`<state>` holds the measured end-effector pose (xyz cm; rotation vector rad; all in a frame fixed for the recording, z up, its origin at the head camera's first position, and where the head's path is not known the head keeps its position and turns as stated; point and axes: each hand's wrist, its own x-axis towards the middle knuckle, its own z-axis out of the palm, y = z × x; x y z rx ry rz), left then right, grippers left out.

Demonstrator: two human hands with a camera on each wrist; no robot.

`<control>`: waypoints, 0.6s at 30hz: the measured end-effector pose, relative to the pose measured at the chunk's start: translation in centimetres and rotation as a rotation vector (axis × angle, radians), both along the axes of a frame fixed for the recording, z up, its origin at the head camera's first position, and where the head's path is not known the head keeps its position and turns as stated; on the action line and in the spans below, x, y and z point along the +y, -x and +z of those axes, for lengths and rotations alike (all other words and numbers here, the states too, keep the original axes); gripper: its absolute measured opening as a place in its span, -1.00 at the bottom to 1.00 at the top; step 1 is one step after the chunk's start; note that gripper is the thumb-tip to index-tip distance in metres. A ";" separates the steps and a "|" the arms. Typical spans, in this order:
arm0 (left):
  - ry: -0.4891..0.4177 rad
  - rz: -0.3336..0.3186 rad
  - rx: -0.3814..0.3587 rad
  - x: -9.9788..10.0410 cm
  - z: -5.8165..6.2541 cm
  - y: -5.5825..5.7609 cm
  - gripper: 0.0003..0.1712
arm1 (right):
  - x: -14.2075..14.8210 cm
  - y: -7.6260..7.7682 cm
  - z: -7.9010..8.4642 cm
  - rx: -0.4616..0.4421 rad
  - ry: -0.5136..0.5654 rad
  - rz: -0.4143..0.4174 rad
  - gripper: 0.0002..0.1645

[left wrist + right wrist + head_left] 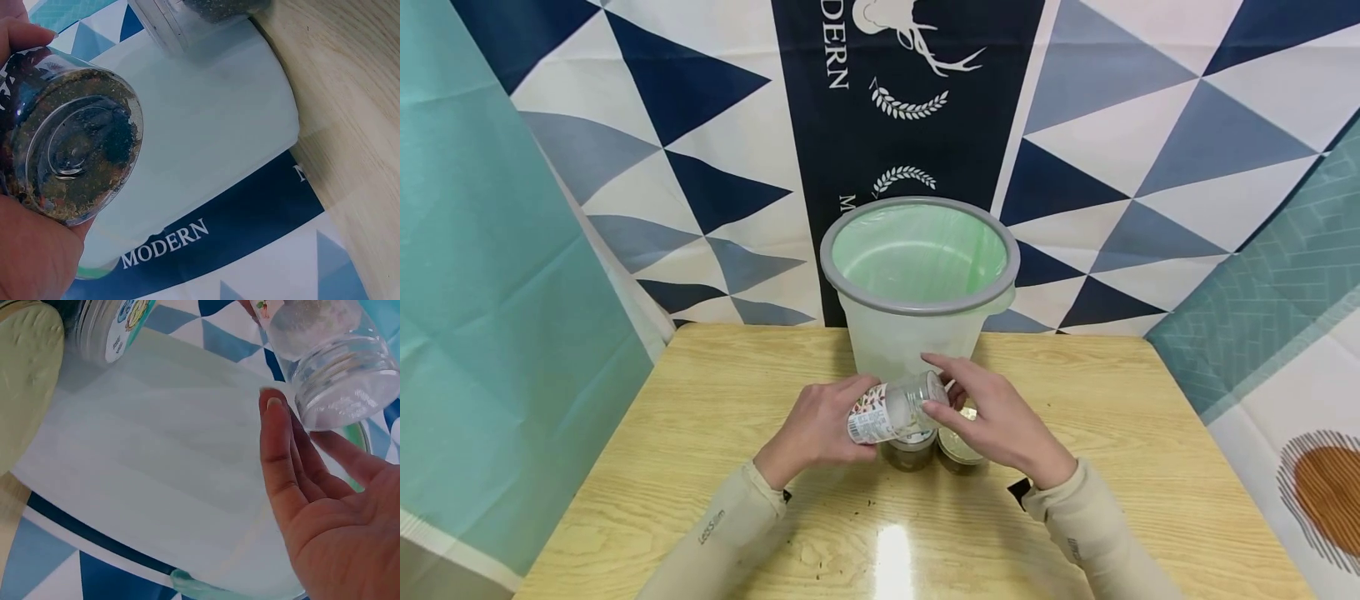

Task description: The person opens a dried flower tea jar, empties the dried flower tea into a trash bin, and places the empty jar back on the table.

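My left hand [831, 425] grips a clear jar [910, 404] with a printed label, tilted over so its mouth points right. In the left wrist view its round base [78, 147] faces the camera, with dark, flaky bits showing inside. My right hand [992, 412] is at the jar's mouth end, fingers loosely extended and thumb apart. In the right wrist view the fingertips [273, 403] lie right by the jar's rim. Below the hands stand a jar with a printed lid [912, 450] and another with a pale yellow top [961, 446].
Behind the hands, a whitish bin [917, 333] with a grey rim and green liner stands at the table's back edge. Dark crumbs [820, 567] lie on the wooden table [700, 433] in front. A patterned cloth [722, 167] hangs behind.
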<state>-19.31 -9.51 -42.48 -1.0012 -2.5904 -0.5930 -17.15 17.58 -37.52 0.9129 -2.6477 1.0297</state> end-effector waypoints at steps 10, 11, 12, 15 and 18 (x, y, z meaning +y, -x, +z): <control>-0.003 -0.009 0.010 0.0 -0.1 -0.2 -0.12 | 0.3 -0.4 -0.1 -0.024 0.014 0.076 -0.16; -0.006 -0.008 0.013 -0.1 -0.1 -0.2 -0.12 | 0.3 -0.4 0.0 -0.027 0.014 0.065 -0.14; -0.008 -0.006 0.017 0.0 -0.1 -0.1 -0.12 | 0.3 -0.4 0.0 -0.027 0.009 0.053 -0.14; -0.014 -0.005 0.028 -0.1 -0.1 -0.1 -0.11 | -0.1 -0.3 0.0 -0.037 -0.003 0.012 -0.22; -0.014 -0.009 0.025 0.0 -0.2 0.0 -0.11 | -0.4 -0.1 -0.1 -0.042 -0.010 0.000 -0.34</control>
